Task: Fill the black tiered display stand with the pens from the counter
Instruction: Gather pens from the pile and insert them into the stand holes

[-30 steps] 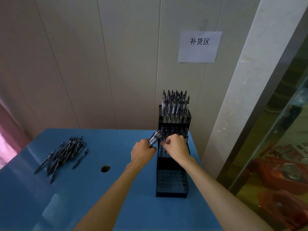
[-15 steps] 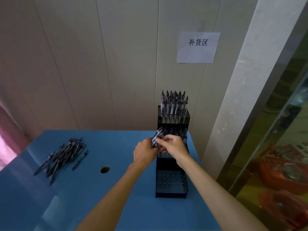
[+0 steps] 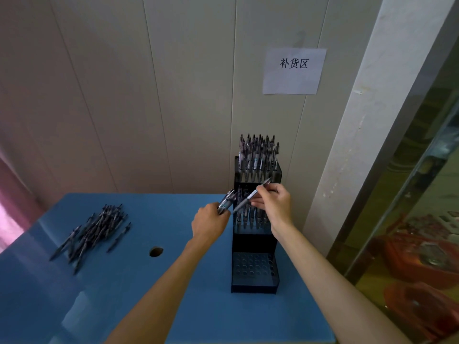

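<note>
The black tiered display stand stands at the blue counter's right side against the wall. Its top tier is packed with upright pens, its middle tier holds several, and the holes of its bottom tier are bare. My left hand grips a small bundle of pens just left of the middle tier. My right hand pinches a single pen, held slanted over the middle tier. A loose pile of pens lies on the counter's left.
The blue counter has a round hole near its middle. A paper sign hangs on the panelled wall behind. A white pillar and a glass pane with red objects behind it border the counter's right edge.
My right hand has drawn one pen out of the bundle in my left hand and lifted it up and to the right, over the middle tier.
</note>
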`<state>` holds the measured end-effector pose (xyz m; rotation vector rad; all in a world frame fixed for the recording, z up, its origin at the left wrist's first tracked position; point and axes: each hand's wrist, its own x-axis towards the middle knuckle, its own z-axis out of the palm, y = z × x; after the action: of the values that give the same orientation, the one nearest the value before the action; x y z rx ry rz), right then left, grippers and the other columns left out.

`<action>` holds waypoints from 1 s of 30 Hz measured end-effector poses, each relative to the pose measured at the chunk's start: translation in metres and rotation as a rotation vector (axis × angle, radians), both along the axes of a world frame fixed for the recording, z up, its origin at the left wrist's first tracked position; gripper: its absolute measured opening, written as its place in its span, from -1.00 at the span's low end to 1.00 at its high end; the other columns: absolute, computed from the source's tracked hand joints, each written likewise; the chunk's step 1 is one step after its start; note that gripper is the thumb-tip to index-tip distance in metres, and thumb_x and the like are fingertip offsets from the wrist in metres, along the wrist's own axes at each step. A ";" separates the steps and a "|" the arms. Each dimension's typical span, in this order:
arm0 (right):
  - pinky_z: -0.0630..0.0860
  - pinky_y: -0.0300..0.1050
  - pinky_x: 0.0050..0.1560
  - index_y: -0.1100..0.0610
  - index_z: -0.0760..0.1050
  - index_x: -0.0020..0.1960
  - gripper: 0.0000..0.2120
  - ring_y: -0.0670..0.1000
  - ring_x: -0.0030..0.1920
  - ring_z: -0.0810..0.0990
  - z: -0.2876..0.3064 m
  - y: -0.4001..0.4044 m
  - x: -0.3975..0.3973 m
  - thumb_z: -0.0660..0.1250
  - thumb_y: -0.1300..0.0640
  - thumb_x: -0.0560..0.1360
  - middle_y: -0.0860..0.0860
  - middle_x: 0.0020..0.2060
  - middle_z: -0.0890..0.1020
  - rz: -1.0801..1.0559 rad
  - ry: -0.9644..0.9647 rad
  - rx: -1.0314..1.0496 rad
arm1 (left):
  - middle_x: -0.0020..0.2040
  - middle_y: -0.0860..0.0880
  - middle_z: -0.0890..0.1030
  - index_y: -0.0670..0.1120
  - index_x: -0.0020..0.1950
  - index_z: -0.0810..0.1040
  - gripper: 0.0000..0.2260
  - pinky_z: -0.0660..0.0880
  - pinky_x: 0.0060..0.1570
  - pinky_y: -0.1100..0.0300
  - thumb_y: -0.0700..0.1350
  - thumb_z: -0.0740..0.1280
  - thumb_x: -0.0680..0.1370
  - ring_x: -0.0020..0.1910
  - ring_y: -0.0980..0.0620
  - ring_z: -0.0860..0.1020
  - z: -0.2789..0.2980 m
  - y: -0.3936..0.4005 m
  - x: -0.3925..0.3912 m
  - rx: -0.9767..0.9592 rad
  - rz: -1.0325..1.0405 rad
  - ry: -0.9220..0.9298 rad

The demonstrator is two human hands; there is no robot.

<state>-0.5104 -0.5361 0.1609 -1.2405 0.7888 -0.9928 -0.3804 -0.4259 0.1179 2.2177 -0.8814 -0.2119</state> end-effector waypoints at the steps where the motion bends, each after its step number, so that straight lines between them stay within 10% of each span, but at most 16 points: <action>1: 0.69 -0.01 -0.13 0.24 0.56 0.03 -0.90 0.13 -0.20 0.73 -0.001 -0.002 -0.003 0.41 0.23 0.55 0.14 -0.18 0.72 -0.021 0.023 -0.034 | -0.42 0.01 0.42 -0.09 -0.26 0.41 -0.79 0.25 -0.42 0.20 -0.03 0.29 0.52 -0.47 0.00 0.34 0.000 0.002 0.000 -0.009 0.006 0.004; 12: 0.67 0.03 -0.13 0.11 0.59 -0.05 -0.91 -0.09 -0.23 0.67 -0.029 -0.007 -0.003 0.45 0.10 0.53 -0.07 -0.25 0.67 -0.057 0.369 -0.564 | -0.45 0.02 0.41 -0.07 -0.26 0.44 -0.84 0.23 -0.45 0.23 -0.07 0.30 0.50 -0.50 0.01 0.32 0.003 0.010 0.003 -0.024 0.020 0.030; 30: 0.62 -0.09 -0.15 0.18 0.64 -0.19 -0.81 -0.07 -0.31 0.64 -0.044 0.002 0.008 0.52 0.07 0.47 -0.01 -0.38 0.66 0.028 0.717 -0.595 | -0.48 0.05 0.32 -0.05 -0.32 0.32 -0.77 0.16 -0.45 0.22 -0.09 0.30 0.49 -0.51 0.03 0.23 0.016 0.013 0.000 -0.089 -0.020 0.040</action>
<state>-0.5027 -0.5346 0.1172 -2.1816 1.0495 -0.7735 -0.3805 -0.4133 0.1338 2.1160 -0.8751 -0.2216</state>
